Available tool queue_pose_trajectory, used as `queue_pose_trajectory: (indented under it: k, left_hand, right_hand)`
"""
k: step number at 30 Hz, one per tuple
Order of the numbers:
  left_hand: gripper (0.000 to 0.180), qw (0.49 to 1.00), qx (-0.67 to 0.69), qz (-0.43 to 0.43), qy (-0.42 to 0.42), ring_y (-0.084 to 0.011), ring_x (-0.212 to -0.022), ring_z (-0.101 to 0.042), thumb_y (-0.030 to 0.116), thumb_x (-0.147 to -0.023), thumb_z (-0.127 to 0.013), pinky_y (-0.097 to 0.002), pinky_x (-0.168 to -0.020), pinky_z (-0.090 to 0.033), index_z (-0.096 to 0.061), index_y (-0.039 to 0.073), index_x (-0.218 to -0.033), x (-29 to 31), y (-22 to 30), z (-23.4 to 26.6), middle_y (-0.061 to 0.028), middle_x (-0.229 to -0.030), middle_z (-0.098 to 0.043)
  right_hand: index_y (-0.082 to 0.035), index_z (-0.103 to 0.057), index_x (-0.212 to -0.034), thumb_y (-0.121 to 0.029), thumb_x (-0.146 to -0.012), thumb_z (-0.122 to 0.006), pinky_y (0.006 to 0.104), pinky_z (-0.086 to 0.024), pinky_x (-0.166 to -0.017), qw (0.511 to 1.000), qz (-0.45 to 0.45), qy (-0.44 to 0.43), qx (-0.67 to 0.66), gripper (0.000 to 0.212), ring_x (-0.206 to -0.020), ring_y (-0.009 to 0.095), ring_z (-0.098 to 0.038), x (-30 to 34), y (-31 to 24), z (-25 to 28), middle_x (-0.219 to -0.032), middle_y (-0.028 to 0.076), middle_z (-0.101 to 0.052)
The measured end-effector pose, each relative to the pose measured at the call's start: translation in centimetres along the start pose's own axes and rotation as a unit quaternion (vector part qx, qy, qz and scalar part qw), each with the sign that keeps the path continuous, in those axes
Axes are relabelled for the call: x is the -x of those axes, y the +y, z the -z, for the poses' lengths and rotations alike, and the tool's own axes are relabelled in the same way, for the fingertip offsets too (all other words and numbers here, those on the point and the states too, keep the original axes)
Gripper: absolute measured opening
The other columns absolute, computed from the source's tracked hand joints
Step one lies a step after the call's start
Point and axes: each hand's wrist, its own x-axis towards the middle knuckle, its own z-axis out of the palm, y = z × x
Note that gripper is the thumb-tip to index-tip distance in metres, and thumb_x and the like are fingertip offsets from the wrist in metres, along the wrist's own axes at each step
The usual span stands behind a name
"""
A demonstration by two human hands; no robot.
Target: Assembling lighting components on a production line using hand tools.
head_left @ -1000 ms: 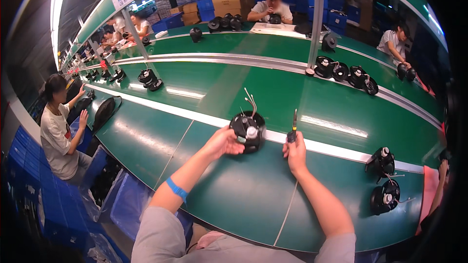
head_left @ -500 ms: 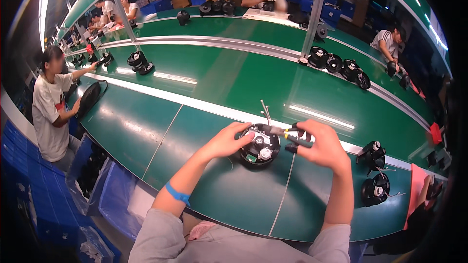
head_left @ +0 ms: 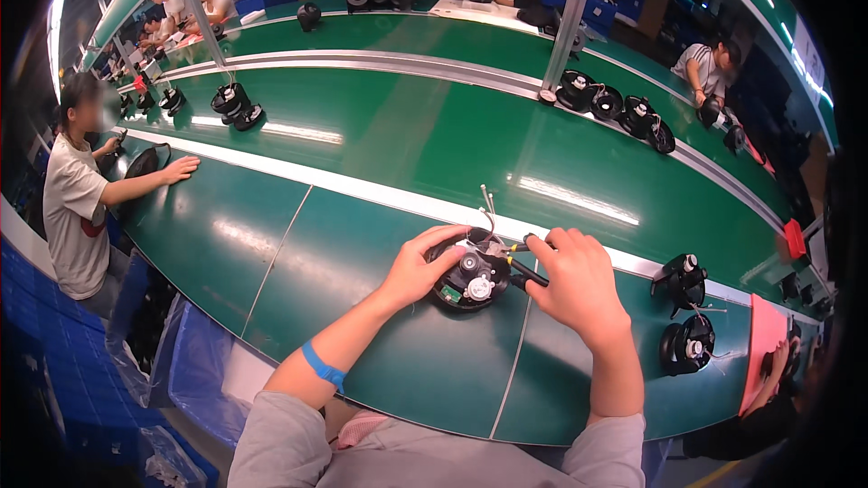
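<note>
Currently gripping a black unit [head_left: 459, 307] by its upper left in the left hand [head_left: 416, 264], with the thumb [head_left: 445, 261] over its face. Holding pliers [head_left: 528, 272] in the right hand [head_left: 579, 285], with handles spread apart and tips at the unit's upper right, near the foot of the wires [head_left: 490, 209]. Cannot tell about any bite by the tips. Holding the unit over the green table [head_left: 389, 361], just short of the pale strip [head_left: 398, 200], with a round white part [head_left: 479, 288] facing up. Wearing a blue band [head_left: 322, 367] on the left forearm. Working with two more units [head_left: 687, 346] to the right, a green belt [head_left: 407, 145] beyond the strip, and a co-worker [head_left: 77, 217] at far left.
</note>
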Motion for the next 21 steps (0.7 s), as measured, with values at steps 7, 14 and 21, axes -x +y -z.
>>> queue_pose_trajectory:
  k: [7,14,21]
  left_hand:
    - [0.016,0.998,-0.014,-0.061,0.027,-0.0202,-0.113,-0.059,0.010,-0.088,-0.070,-0.0315,-0.099,-0.045,-0.071,0.000,-0.101,0.2,-0.4,0.2,-0.0130,-0.115,-0.063]
    - [0.014,0.996,-0.013,-0.079,0.033,-0.0171,-0.104,-0.059,0.008,-0.089,-0.070,-0.0289,-0.091,-0.046,-0.070,0.001,-0.101,0.8,0.6,0.0,-0.0090,-0.109,-0.059]
    - [0.013,0.993,-0.031,-0.106,0.036,-0.0170,-0.104,-0.057,0.008,-0.089,-0.070,-0.0297,-0.092,-0.045,-0.071,0.004,-0.101,1.3,0.8,-0.3,-0.0078,-0.108,-0.058]
  right_hand:
    - [-0.006,-0.064,-0.106,-0.020,-0.064,-0.081,0.0377,-0.047,-0.077,0.999,0.006,-0.027,0.022,0.047,-0.088,0.025,-0.058,0.1,-1.0,0.6,-0.091,0.009,-0.058]
    - [-0.006,-0.064,-0.107,-0.018,-0.063,-0.082,0.0373,-0.045,-0.077,0.999,0.020,-0.031,0.030,0.049,-0.088,0.025,-0.056,0.2,-1.3,1.2,-0.092,0.008,-0.058]
    - [-0.007,-0.063,-0.108,-0.017,-0.061,-0.083,0.0369,-0.044,-0.077,0.998,0.035,-0.026,0.034,0.051,-0.089,0.024,-0.055,0.0,-2.0,1.8,-0.094,0.007,-0.057]
